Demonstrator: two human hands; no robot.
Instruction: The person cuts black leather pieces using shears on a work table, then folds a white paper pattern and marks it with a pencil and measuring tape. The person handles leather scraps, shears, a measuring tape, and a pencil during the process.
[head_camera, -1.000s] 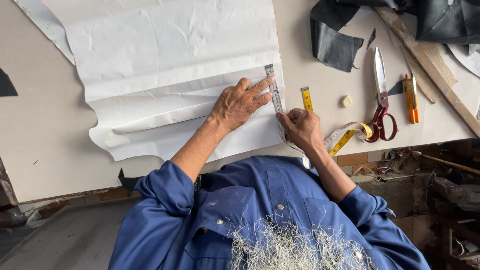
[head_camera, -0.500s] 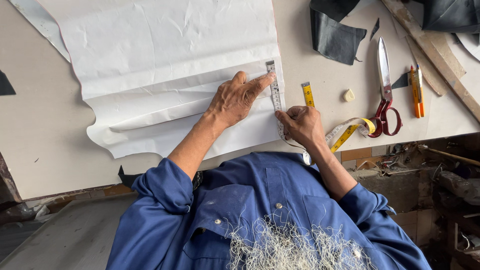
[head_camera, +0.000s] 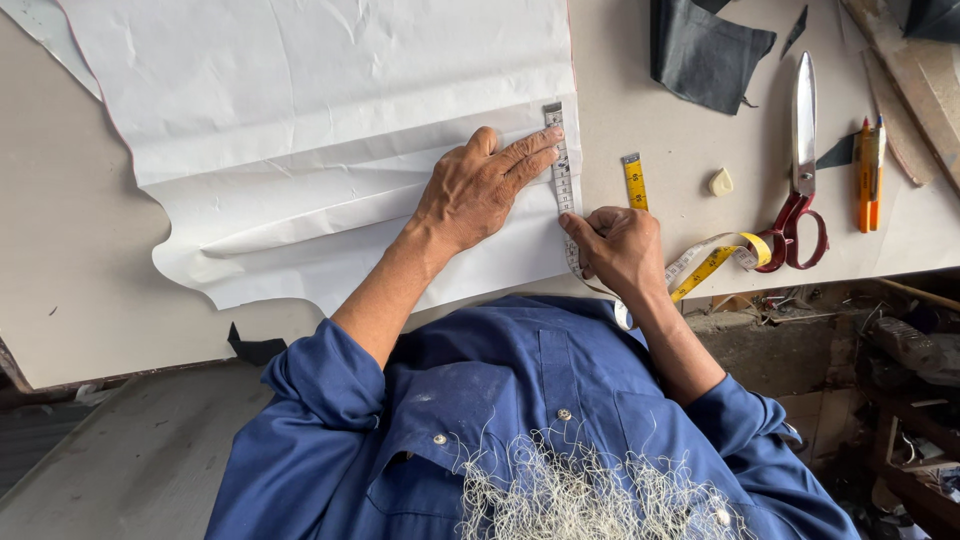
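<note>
White measuring tape (head_camera: 561, 165) lay along the right edge of a large sheet of white paper (head_camera: 320, 120), its printed strip running up and down the pale surface (head_camera: 80, 270). The left hand (head_camera: 480, 190) lay flat on the paper, fingers stretched out and fingertips pressing on the tape about midway along the visible strip; its grip closed on nothing. The right hand (head_camera: 620, 245) sat just beside the sheet's lower right corner, thumb and forefinger pinched on the tape's lower part, the other fingers curled. From there the tape looped off the surface edge and came back up as a yellow length (head_camera: 712, 262) toward the right, with another yellow end (head_camera: 634, 182) lying just above the right hand. Near it lay a small cream lump of chalk (head_camera: 720, 182). Farther right lay red-handled shears (head_camera: 800, 170), blades pointing away, then an orange pencil-like tool (head_camera: 866, 172). A dark piece of cloth (head_camera: 705, 55) lay at the far side. Both sleeves (head_camera: 320, 400) were blue and rolled.
</note>
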